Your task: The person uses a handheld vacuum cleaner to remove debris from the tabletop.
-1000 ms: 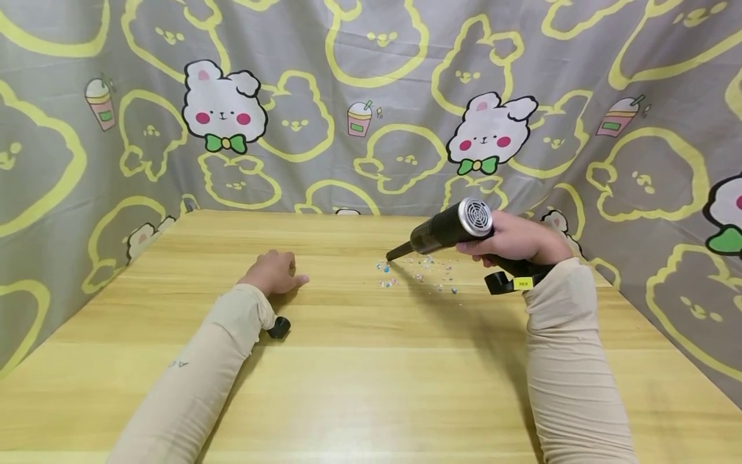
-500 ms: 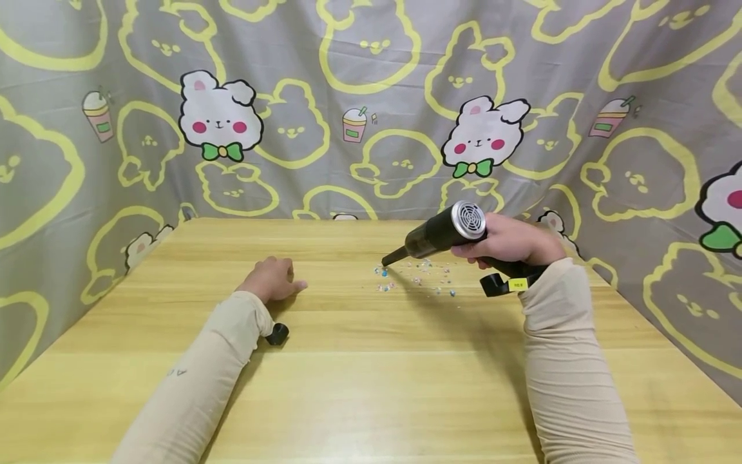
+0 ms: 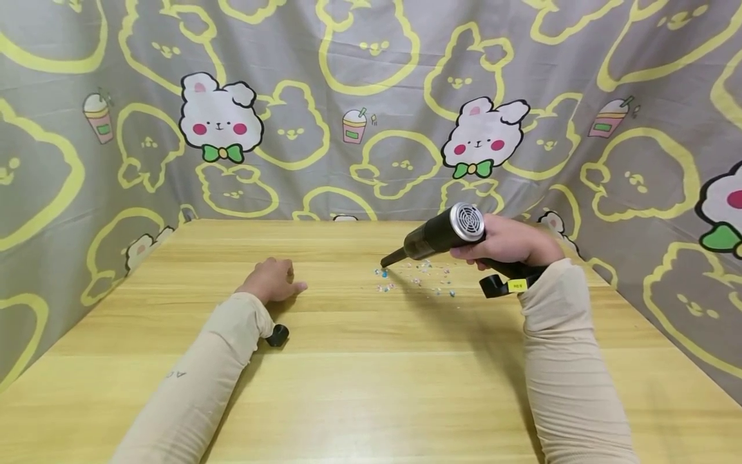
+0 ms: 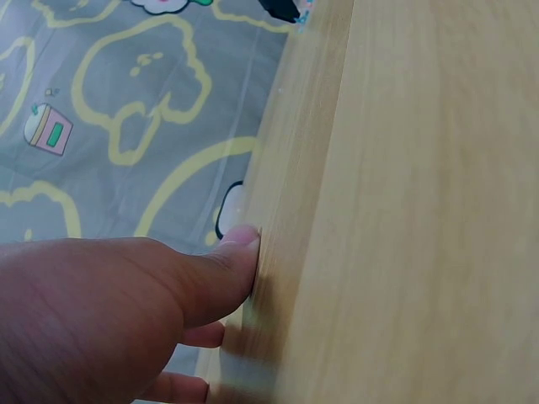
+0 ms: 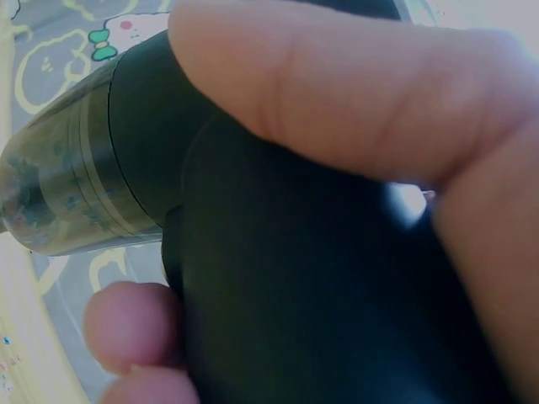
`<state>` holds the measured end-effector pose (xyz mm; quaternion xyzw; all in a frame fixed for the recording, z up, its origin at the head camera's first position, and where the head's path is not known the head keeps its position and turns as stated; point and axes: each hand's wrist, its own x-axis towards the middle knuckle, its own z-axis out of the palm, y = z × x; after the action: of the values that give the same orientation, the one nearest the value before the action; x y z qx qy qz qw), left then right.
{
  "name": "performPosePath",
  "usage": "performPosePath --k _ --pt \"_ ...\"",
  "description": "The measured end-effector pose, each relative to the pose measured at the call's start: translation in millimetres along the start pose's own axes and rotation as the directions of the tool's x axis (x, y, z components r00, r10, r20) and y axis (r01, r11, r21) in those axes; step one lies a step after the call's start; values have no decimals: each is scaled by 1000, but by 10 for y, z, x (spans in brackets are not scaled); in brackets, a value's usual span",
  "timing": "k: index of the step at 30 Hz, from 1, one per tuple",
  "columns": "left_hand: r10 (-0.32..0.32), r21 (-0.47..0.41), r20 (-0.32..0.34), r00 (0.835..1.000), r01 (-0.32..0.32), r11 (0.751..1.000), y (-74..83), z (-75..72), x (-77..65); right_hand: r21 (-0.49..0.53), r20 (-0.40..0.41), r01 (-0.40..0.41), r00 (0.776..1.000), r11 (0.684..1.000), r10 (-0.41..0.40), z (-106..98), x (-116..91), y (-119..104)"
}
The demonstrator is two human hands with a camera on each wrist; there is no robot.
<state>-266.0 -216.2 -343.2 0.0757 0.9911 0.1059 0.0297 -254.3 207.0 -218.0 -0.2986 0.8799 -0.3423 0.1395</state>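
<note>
My right hand grips the handle of a black handheld vacuum cleaner with a silver vented end cap. Its narrow nozzle slants down to the left, with the tip right at the scattered blue, pink and white bits on the table. Through the clear dust cup in the right wrist view, small colored bits show inside. Thumb and fingers wrap the handle there. Left of the bits, my left hand rests on the wooden table, fingers relaxed, holding nothing; in the left wrist view its thumb touches the wood.
A grey curtain with yellow outlines and white bunny prints hangs behind the table and along both sides. More bits spread to the right under the vacuum cleaner. A black wrist camera sits at the left sleeve cuff.
The head view has tilted slightly, so everything sits a little lower. The vacuum cleaner's nozzle stays among the bits with barely any movement. My left hand stays where it was.
</note>
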Motion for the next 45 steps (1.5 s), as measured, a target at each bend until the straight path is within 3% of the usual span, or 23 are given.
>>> performPosePath --k 15,29,45 --pt "-14 5 0 1000 14 1000 59 -30 -69 -5 -22 35 999 999 -35 1 -40 29" --pt "-17 -8 -10 1000 16 1000 36 -3 -101 60 -3 22 1000 998 -22 5 -120 -4" --pt "-21 -4 -19 1000 21 1000 49 -2 -114 56 1 25 1000 998 -25 3 -188 -37"
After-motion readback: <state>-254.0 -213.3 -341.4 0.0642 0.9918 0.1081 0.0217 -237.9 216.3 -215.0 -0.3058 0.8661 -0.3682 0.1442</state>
